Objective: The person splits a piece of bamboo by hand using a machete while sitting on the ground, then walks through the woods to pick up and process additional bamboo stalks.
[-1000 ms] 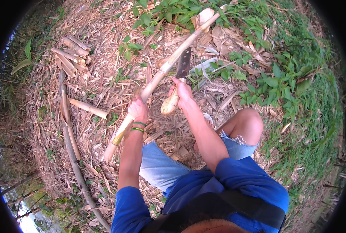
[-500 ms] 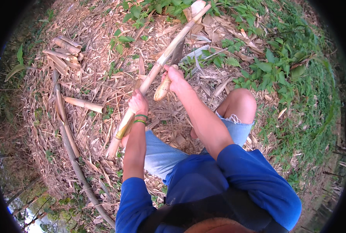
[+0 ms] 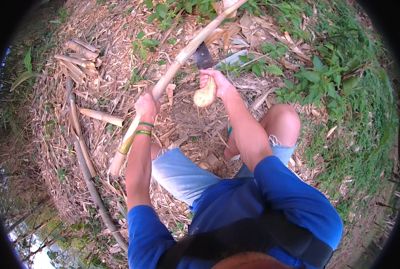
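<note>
A long pale bamboo pole (image 3: 185,53) slants from the near left up to the top of the view. My left hand (image 3: 147,107) is closed around its lower part, just above a greenish-yellow band near the thick end. My right hand (image 3: 215,84) grips the pale, bulbous wooden handle of a machete (image 3: 204,57). The dark, broad blade points up and away, its far end at or under the pole's right side; whether it touches cannot be made out.
Cut bamboo pieces (image 3: 80,58) lie piled at the far left, with a single split piece (image 3: 102,117) nearer. A long grey branch (image 3: 87,175) curves along the left. Dry husks cover the ground. Green plants (image 3: 319,76) grow at right. My bent knees flank the work.
My left hand and the pole's near end have shifted left. My right hand has moved a little right and up with the machete, whose blade now shows its broad face.
</note>
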`<state>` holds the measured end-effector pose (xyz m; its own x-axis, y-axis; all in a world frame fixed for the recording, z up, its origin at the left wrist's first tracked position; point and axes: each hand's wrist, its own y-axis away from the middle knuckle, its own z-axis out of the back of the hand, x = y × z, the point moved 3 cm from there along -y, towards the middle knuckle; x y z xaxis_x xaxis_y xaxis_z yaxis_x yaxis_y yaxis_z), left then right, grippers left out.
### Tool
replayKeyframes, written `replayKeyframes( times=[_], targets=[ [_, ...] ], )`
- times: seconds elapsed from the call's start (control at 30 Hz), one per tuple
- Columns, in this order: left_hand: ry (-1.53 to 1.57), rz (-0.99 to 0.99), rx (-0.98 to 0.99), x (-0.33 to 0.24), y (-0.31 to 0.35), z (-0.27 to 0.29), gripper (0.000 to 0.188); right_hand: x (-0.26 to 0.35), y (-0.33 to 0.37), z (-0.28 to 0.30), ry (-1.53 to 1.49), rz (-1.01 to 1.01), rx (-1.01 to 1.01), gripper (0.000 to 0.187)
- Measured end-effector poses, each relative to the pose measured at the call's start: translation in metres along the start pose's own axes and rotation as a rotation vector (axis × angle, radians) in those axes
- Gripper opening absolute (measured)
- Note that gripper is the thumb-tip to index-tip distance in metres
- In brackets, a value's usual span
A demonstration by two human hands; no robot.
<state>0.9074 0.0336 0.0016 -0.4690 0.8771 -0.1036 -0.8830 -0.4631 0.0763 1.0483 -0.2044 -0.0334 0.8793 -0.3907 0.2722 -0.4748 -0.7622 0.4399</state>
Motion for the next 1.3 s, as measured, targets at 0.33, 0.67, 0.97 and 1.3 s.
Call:
replayKeyframes(
  times=[0.33, 0.67, 0.97, 1.3],
  targets=[
    [-0.050, -0.039, 0.000, -0.004, -0.001, 0.060, 0.038, -0.081, -0.063, -0.061, 0.368, -0.314, 0.132, 0.018],
    [-0.198, -0.152, -0.475, -0.008, 0.004, 0.069, 0.043, -0.107, -0.060, -0.010, -0.017, -0.293, 0.275, 0.006],
    [-0.127, -0.219, -0.488, -0.047, -0.013, 0.066, 0.045, -0.180, -0.058, 0.038, 0.143, -0.521, 0.380, 0.016],
    [-0.141, 0.053, -0.323, -0.079, -0.079, -0.018, 0.025, -0.208, -0.033, 0.020, 0.262, -0.411, 0.020, 0.024]
  ],
)
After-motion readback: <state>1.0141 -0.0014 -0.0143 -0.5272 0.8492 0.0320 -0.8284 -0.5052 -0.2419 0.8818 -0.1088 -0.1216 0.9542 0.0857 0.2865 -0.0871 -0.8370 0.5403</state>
